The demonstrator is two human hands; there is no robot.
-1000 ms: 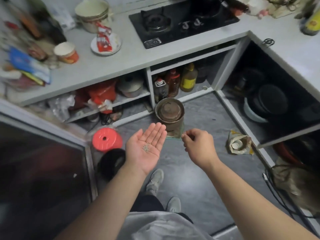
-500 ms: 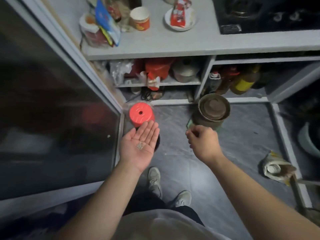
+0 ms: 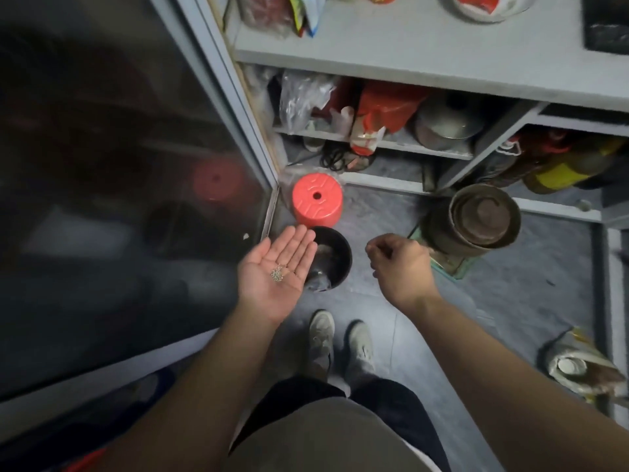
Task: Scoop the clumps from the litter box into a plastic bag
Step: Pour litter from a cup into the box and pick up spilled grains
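Glass, dark and reflective, now fills the left half of the view as a sliding door [image 3: 129,199], since the head has turned further left than half a second ago and the stove has slid out to the top right corner. Beside the door's frame, the left hand [image 3: 277,272] lies palm up with fingers released and flat, a small cluster of pale granules [image 3: 278,274] resting on the palm. Its fingertips now overlap the rim of a black bucket [image 3: 335,258] on the floor, where earlier they sat below the red stool [image 3: 317,201] just behind it. Bare grey floor [image 3: 384,301] separates the bucket from the right hand [image 3: 400,264], whose grip is loosely clenched, contents hidden. Farther right stands a rusty metal pot [image 3: 476,219], holding nested lids, below the worktop [image 3: 425,52]. No litter box shows.
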